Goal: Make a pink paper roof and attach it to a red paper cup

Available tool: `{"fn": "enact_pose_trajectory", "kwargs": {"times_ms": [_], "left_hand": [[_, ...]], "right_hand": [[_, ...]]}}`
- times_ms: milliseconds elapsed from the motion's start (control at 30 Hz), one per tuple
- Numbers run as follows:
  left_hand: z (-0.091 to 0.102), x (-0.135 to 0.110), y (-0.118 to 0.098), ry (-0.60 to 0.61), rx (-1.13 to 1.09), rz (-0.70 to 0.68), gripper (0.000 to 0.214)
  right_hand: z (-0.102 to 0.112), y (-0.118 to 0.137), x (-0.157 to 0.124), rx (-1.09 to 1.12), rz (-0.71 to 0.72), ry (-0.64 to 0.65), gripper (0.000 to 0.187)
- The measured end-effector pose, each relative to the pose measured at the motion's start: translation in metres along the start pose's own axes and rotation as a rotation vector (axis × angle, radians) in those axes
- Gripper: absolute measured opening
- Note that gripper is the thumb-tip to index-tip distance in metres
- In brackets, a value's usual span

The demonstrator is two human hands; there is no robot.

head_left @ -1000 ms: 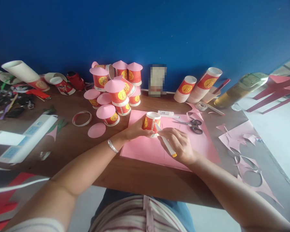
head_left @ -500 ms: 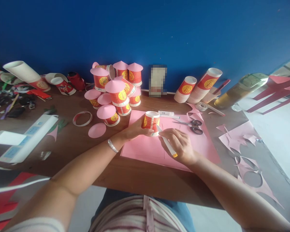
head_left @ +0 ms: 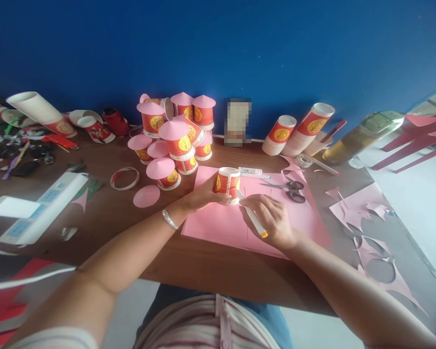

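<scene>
My left hand (head_left: 206, 195) is wrapped round the left side of a red paper cup (head_left: 228, 182) with a white rim and yellow print. In my right hand (head_left: 271, 218) is a white utility knife (head_left: 255, 219) with a yellow end. Its tip meets the lower right of the cup's wall; how deep it goes cannot be seen. Beneath both hands lies pink paper (head_left: 207, 220). Dark-handled scissors (head_left: 292, 191) rest on the paper, right of the cup, and a white marker-like stick (head_left: 250, 171) lies behind it.
Paper cups with pink cone tops (head_left: 173, 130) are piled at the back left. Stacked cups (head_left: 308, 131) lean near the blue wall, beside a roll of tape (head_left: 305, 160) and a gold bottle (head_left: 361, 138). A power strip (head_left: 43, 208) lies left; pink scraps (head_left: 381, 271) lie right.
</scene>
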State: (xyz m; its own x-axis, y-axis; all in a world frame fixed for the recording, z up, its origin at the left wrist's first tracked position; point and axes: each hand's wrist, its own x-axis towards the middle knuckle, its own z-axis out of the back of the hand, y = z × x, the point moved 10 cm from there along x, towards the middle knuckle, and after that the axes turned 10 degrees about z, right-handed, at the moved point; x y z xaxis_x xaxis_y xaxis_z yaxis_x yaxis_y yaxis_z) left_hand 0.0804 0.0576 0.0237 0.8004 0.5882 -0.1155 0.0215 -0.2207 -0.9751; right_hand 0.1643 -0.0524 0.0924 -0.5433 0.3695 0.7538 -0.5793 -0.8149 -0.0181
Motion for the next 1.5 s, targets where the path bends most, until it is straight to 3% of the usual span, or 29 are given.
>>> {"fn": "enact_pose_trajectory", "kwargs": {"times_ms": [300, 567, 733, 933, 1500], "left_hand": [[-0.003, 0.001, 0.001, 0.002, 0.05, -0.025, 0.043], [0.004, 0.001, 0.01, -0.07, 0.078, 0.004, 0.061], [0.005, 0.003, 0.014, -0.054, 0.066, 0.028, 0.06], [0.001, 0.001, 0.004, -0.017, 0.039, -0.01, 0.049], [0.005, 0.0, 0.004, -0.052, -0.006, 0.009, 0.045]], "right_hand": [[0.003, 0.012, 0.012, -0.05, 0.071, -0.006, 0.024], [0.0, 0.008, 0.009, -0.072, 0.052, 0.006, 0.024], [-0.001, 0.009, 0.008, -0.07, 0.053, 0.007, 0.023], [-0.001, 0.007, 0.006, -0.058, 0.036, 0.01, 0.02], [-0.003, 0.005, 0.002, -0.046, 0.009, 0.032, 0.019]]}}
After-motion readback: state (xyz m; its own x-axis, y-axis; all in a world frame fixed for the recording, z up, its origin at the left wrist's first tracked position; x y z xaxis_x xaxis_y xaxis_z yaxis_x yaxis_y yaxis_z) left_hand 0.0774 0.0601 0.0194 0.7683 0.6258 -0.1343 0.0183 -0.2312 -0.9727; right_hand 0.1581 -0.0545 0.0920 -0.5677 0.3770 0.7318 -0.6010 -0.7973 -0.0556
